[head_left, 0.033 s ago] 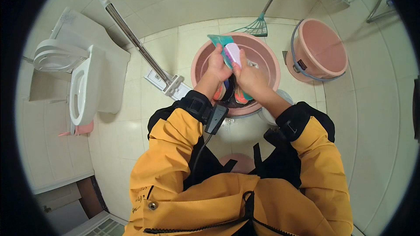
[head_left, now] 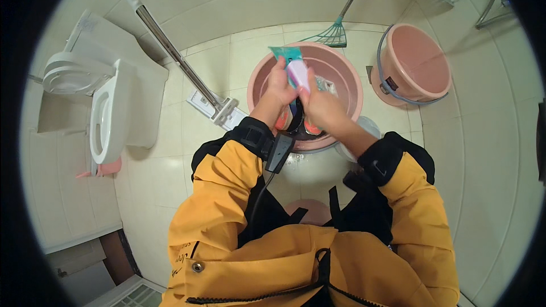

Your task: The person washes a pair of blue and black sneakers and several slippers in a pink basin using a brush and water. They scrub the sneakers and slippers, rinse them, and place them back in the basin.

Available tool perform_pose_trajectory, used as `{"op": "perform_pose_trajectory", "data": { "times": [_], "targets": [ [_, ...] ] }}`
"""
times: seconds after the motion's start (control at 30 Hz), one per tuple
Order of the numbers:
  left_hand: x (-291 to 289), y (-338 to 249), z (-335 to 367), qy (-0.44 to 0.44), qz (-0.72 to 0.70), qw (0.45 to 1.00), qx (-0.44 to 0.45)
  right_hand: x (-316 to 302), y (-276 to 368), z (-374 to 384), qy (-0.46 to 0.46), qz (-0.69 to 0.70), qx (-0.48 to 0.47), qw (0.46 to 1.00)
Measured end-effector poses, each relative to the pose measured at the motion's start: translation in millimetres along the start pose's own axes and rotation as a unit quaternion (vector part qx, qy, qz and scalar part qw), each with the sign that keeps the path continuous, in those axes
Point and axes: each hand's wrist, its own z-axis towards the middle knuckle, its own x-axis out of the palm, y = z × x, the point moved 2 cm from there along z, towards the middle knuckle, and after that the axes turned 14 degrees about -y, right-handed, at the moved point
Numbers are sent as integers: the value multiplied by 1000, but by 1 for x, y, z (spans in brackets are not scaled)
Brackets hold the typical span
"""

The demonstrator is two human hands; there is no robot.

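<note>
Over a pink basin [head_left: 354, 94], both hands work close together. My left hand [head_left: 278, 86] is closed on a flat teal piece [head_left: 287, 53], whose top edge sticks up past my fingers; its exact kind I cannot tell. In my right hand [head_left: 324, 102] is a pale lilac scrubbing brush [head_left: 298, 74], pressed against the teal piece. A purple strip, seemingly bristles, shows along its left side. Below my hands, dark items with orange parts [head_left: 312, 127], perhaps shoes, lie in the basin. They are partly hidden by my wrists.
A pink bucket [head_left: 392, 59] with a blue-grey handle stands at the right. A flat mop [head_left: 219, 111] leans at the left, near a white toilet [head_left: 133, 99]. Behind the basin rests a teal broom-like head [head_left: 334, 35]. A pale round container [head_left: 368, 127] sits beside the basin.
The brush has slid slightly down and left along the teal piece, and my right hand has shifted with it. My left hand has barely moved.
</note>
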Motion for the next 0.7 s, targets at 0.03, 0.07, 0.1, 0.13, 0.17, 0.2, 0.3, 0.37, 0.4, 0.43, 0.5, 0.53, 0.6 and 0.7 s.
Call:
{"op": "perform_pose_trajectory", "data": {
  "times": [0.03,0.07,0.1,0.13,0.17,0.2,0.3,0.37,0.4,0.43,0.5,0.53,0.6,0.7],
  "targets": [
    [-1,-1,2,-8,-4,999,32,4,-3,-2,63,5,5,998],
    [1,0,5,34,-23,999,-1,3,-6,3,28,-8,-1,1000],
    [0,2,7,63,-34,997,-2,4,-11,5,37,-14,-3,999],
    [-2,4,9,58,-44,997,-9,6,-18,9,49,-18,-5,999],
    [-5,8,12,45,-2,999,-16,6,-25,14,15,-50,1,999],
    [-8,14,15,32,37,999,-8,5,-34,24,-39,-18,4,999],
    [-27,27,26,-15,207,978,-27,5,-68,47,-157,74,36,984],
    [-43,35,36,-86,312,946,19,9,-94,63,-156,109,79,978],
    [-52,39,42,-85,411,907,37,17,-105,68,-92,141,94,981],
    [-62,44,47,-97,509,853,55,27,-112,72,-48,178,82,979],
    [-80,51,66,-121,668,727,98,52,-127,75,41,182,111,976],
    [-88,54,76,-132,730,659,126,68,-134,74,85,150,150,973],
    [-103,62,100,-155,795,563,163,101,-147,75,148,67,214,963],
    [-118,73,136,-134,858,461,183,150,-162,82,197,-29,296,934]
  ]
}}
